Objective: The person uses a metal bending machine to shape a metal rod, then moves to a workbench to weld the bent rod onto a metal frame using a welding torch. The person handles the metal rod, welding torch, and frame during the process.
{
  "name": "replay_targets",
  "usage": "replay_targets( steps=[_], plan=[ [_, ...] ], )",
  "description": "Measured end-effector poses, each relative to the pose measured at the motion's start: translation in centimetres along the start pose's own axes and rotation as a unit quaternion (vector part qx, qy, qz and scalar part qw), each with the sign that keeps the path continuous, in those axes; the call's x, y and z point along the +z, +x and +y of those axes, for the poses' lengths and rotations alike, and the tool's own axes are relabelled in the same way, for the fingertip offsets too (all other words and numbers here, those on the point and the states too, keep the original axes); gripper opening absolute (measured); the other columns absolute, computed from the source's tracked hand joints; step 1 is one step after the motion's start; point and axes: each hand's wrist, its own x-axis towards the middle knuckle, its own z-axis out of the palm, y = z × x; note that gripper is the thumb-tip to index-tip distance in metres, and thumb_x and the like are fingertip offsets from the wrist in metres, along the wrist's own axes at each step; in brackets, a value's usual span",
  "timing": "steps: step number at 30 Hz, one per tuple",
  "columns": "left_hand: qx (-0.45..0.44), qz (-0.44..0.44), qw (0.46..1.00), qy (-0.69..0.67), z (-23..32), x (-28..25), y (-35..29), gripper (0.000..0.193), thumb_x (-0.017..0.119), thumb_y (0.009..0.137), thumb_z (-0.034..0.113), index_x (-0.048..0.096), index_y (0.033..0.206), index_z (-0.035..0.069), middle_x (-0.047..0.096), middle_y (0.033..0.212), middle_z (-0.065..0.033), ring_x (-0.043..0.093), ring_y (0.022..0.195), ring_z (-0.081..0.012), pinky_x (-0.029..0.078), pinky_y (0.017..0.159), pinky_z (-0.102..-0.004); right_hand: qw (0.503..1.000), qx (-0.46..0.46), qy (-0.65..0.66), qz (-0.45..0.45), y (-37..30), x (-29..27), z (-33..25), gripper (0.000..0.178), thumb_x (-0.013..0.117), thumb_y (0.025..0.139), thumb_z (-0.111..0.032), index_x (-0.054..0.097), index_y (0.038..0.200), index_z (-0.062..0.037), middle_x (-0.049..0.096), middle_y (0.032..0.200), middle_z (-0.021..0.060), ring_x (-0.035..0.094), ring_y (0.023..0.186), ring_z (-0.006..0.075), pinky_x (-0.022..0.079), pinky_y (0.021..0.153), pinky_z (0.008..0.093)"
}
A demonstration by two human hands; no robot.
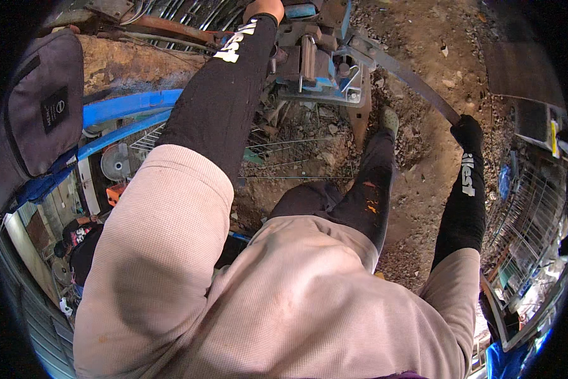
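Your right hand (pixel 467 131), in a black glove, is closed around the far end of a long dark lever (pixel 410 79). The lever slants from your fist up and leftward to the blue machine (pixel 318 63), where its other end is fixed. Your left hand (pixel 265 9) is at the top edge of the view, just left of the machine's upper part; only the wrist and heel of the hand show, so you cannot tell whether it is gripping anything. Your black-sleeved left forearm runs down from it, across the machine's left side. Below the machine lie thin wire rods (pixel 296 158) on dirt ground (pixel 423 164). Left of the machine are blue pipes (pixel 129 107) and a grey bag (pixel 41 117).
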Motion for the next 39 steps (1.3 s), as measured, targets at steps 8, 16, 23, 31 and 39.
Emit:
replay_targets(
  steps=[8,16,23,31,39],
  plan=[
    [0.023,-0.004,1.000,-0.012,0.1,0.2,-0.3,0.092,0.018,0.102,0.068,0.068,0.119,-0.008,0.064,0.125,-0.0314,0.060,0.117,-0.0466,0.045,0.098,-0.0564,1.000,0.007,-0.005,-0.011,-2.8,-0.2,-1.4,0.033,0.068,0.082,-0.031,0.073,0.106,-0.0090,0.074,0.098,0.0162,0.072,0.094,0.0362,0.058,0.084,0.0487],
    [-0.036,-0.040,0.998,-0.039,0.4,-0.2,-1.5,0.097,0.016,0.101,0.071,0.060,0.131,-0.010,0.057,0.137,-0.0316,0.055,0.126,-0.0463,0.040,0.107,-0.0574,0.999,0.023,0.027,-0.030,-5.6,1.4,-1.6,0.036,0.073,0.079,-0.033,0.073,0.107,-0.0113,0.074,0.102,0.0155,0.072,0.097,0.0348,0.058,0.084,0.0474],
    [-0.102,-0.056,0.993,-0.019,1.5,-1.7,-3.4,0.093,0.024,0.101,0.072,0.068,0.111,-0.010,0.068,0.100,-0.0286,0.067,0.093,-0.0424,0.050,0.079,-0.0550,0.996,-0.003,-0.010,-0.090,0.2,-1.3,-0.6,0.036,0.072,0.078,-0.029,0.071,0.107,-0.0082,0.073,0.099,0.0190,0.071,0.095,0.0391,0.058,0.082,0.0495],
    [-0.061,0.017,0.998,-0.001,-0.6,0.1,-3.8,0.106,0.028,0.091,0.084,0.043,0.146,-0.005,0.067,0.117,-0.0296,0.067,0.108,-0.0438,0.054,0.088,-0.0547,0.980,-0.071,-0.175,-0.059,17.9,-9.3,-3.6,0.035,0.070,0.083,-0.027,0.067,0.111,-0.0068,0.070,0.107,0.0216,0.069,0.099,0.0389,0.056,0.083,0.0545],
    [-0.102,0.069,0.991,0.045,-0.4,0.9,-4.7,0.109,0.034,0.085,0.090,0.053,0.138,-0.003,0.068,0.116,-0.0294,0.069,0.105,-0.0433,0.055,0.089,-0.0526,0.923,-0.267,0.245,-0.131,11.1,-4.3,-19.8,0.032,0.070,0.090,-0.027,0.068,0.108,-0.0002,0.070,0.097,0.0202,0.068,0.093,0.0345,0.054,0.080,0.0450]
  ],
)
